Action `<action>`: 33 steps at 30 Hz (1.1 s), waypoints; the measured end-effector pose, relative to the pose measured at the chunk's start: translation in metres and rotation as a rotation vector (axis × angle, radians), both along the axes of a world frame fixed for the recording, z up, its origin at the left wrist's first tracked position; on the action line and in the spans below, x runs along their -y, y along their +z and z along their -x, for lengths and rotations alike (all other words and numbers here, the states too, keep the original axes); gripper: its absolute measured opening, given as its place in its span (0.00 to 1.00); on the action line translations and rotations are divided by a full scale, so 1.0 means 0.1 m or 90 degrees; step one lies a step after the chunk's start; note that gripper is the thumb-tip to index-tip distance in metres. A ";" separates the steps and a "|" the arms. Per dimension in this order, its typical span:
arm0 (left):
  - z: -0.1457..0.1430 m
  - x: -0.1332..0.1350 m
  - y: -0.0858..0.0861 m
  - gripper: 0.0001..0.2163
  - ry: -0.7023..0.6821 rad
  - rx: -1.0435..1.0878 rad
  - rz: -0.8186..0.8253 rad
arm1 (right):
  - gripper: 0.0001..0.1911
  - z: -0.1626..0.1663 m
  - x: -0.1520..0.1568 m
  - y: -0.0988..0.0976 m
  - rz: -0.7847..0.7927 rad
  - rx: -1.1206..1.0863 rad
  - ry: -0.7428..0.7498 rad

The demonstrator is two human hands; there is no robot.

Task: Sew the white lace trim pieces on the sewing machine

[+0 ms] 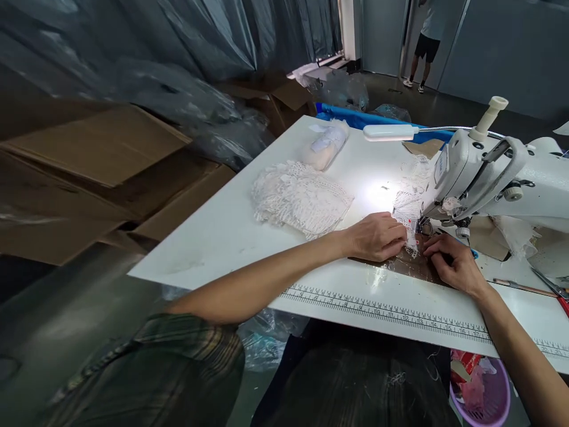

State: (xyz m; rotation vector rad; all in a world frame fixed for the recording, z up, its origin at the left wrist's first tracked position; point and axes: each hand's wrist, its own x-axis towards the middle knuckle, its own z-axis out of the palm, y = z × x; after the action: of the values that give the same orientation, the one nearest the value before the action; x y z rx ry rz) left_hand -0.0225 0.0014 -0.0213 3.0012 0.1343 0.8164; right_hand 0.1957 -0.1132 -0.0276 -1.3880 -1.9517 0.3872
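A piece of white lace (409, 237) lies under the presser foot of a white sewing machine (448, 172). On the lace's left side, my left hand (377, 237) is closed, its curled fingers holding the edge close to the needle area. My right hand (453, 264) is closed too, with thumb and fingers at the right edge of the lace, just in front of the foot; its fingertips are partly hidden. More lace bunches up behind the needle. A brown, shiny plate (413, 265) lies beneath both hands.
Left of the machine, a pile of white lace (302, 198) and a wrapped roll (326, 145) lie on the white table (213, 237). A lamp (391, 133) lights the work. Scissors (551, 281) lie at right. Cardboard boxes (89, 142) stand left; a purple basket (500, 385) sits below.
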 end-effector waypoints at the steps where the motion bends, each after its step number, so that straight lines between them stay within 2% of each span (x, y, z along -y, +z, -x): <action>1: 0.01 0.00 -0.01 0.10 0.002 0.027 0.017 | 0.13 0.01 0.01 -0.01 -0.014 0.011 0.018; 4: 0.02 0.04 0.01 0.09 0.002 0.119 0.052 | 0.15 0.07 0.03 -0.03 -0.043 0.088 0.064; 7: 0.00 0.08 0.03 0.07 0.028 0.173 0.077 | 0.17 0.12 0.04 -0.04 -0.027 0.134 0.069; 12: -0.03 0.05 -0.01 0.08 -0.077 0.106 0.061 | 0.14 0.13 0.01 -0.02 0.030 0.169 0.048; 15: -0.04 0.02 -0.05 0.08 -0.108 0.099 0.028 | 0.13 0.15 0.02 0.00 0.043 0.165 0.042; 21: -0.05 0.01 -0.07 0.10 -0.113 0.106 -0.028 | 0.12 0.13 0.02 0.00 0.051 0.078 0.041; 25: -0.05 0.03 -0.06 0.11 -0.110 0.093 -0.057 | 0.17 0.12 0.00 -0.05 0.037 -0.006 -0.042; 27: -0.05 0.04 -0.06 0.11 -0.112 0.093 -0.066 | 0.19 0.13 0.00 -0.08 0.023 0.028 -0.072; 30: -0.05 0.04 -0.06 0.10 -0.109 0.095 -0.067 | 0.18 0.16 0.00 -0.10 0.013 0.112 -0.076; 33: -0.03 0.03 -0.07 0.09 -0.105 0.096 -0.061 | 0.18 0.18 0.02 -0.11 0.008 0.136 -0.077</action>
State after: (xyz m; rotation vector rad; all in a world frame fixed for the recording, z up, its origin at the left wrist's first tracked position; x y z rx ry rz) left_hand -0.0190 -0.0016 -0.0285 2.9717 -0.1582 1.0523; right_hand 0.1781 -0.1150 -0.0383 -1.6020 -2.0237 0.2014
